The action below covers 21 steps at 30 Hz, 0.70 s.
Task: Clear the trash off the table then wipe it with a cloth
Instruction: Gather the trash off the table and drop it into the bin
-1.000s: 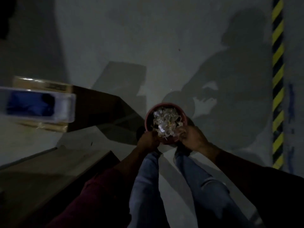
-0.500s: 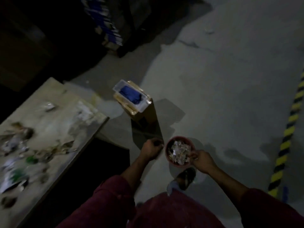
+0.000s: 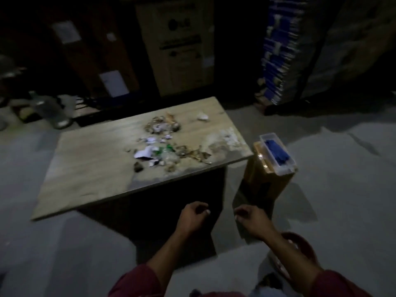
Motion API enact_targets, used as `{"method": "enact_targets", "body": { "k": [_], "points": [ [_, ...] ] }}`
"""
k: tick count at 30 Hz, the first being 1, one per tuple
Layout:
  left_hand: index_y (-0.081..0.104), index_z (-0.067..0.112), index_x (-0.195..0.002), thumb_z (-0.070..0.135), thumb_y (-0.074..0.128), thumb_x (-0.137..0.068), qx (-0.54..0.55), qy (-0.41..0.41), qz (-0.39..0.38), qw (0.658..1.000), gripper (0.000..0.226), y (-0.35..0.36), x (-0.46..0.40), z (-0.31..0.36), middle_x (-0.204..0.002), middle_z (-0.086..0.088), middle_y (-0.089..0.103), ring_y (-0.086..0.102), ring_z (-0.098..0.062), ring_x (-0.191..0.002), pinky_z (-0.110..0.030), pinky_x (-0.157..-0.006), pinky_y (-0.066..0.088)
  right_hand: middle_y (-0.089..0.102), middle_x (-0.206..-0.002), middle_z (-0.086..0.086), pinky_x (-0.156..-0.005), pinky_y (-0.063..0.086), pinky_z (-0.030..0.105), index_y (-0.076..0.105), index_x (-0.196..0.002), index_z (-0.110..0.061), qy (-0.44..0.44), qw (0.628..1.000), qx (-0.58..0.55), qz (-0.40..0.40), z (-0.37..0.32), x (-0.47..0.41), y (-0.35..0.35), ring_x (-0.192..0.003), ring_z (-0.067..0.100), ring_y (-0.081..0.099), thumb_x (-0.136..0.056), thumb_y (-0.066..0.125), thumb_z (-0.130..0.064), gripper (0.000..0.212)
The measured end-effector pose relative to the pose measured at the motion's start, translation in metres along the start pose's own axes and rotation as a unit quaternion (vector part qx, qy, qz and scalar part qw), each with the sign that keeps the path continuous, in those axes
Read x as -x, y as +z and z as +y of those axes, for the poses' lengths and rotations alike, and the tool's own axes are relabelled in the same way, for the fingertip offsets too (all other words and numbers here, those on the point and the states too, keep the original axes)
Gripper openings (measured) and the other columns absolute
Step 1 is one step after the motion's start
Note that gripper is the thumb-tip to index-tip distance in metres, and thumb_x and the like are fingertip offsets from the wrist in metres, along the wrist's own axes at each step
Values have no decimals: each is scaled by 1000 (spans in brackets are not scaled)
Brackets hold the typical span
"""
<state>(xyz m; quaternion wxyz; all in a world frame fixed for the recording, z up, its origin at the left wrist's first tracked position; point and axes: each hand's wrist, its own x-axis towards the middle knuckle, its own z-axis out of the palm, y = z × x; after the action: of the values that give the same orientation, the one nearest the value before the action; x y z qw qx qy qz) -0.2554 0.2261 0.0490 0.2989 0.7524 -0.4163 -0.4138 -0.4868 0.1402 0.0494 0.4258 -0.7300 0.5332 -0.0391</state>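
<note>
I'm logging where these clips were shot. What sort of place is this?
Probably a warehouse or storeroom: tall cardboard cartons stand behind the littered wooden table, blue boxes are stacked high at the right, and the floor is bare concrete.

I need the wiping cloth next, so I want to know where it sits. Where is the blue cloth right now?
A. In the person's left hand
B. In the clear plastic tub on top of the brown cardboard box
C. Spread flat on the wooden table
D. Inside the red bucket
B: the blue cloth lies inside the clear plastic tub, which rests on the brown cardboard box just right of the wooden table.
</note>
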Motion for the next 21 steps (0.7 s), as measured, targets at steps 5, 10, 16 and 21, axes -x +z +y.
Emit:
{"method": "enact_targets", "body": {
  "k": [5, 10, 16, 21],
  "points": [
    [75, 29, -107, 35, 75, -82, 40, -45, 98, 993, 25, -88, 27, -63, -95, 7, 77, 73, -11, -90, -37, -85, 61, 75, -102, -9, -84, 52, 20, 74, -110, -26, -90, 995, 17, -25, -95, -25, 45, -95, 5, 70, -86, 77, -24, 24],
    [73, 38, -101, 31, 79, -80, 78, -73, 145, 984, 22, -132, 19, -85, -93, 9, 76, 72, -8, -90, -32, -82, 61, 73, -108, -11, -81, 48, 13, 73, -116, -26, -123, 990, 37, -62, -144, -72, 67, -96, 3, 68, -82, 81, -23, 35],
    [63, 27, -129, 32, 88, -73, 66, -105, 161, 979, 62, -159, -42, -92, -113, 6, 67, 66, -11, -108, -29, -91, 56, 68, -119, -3, -76, 59, 32, 66, -128, -23, -81, 996, 22, -27, -143, -155, 61, -77, 10, 69, -69, 92, -25, 64],
    [26, 24, -156, 39, 98, -55, 40, -163, 184, 969, 125, -207, -123, -89, -147, -18, 38, 48, -27, -130, -26, -100, 45, 61, -124, 19, -88, 58, 39, 48, -145, -23, -30, 998, 35, 37, -112, -264, 29, -104, 34, 66, -46, 93, -54, 113]
  ]
}}
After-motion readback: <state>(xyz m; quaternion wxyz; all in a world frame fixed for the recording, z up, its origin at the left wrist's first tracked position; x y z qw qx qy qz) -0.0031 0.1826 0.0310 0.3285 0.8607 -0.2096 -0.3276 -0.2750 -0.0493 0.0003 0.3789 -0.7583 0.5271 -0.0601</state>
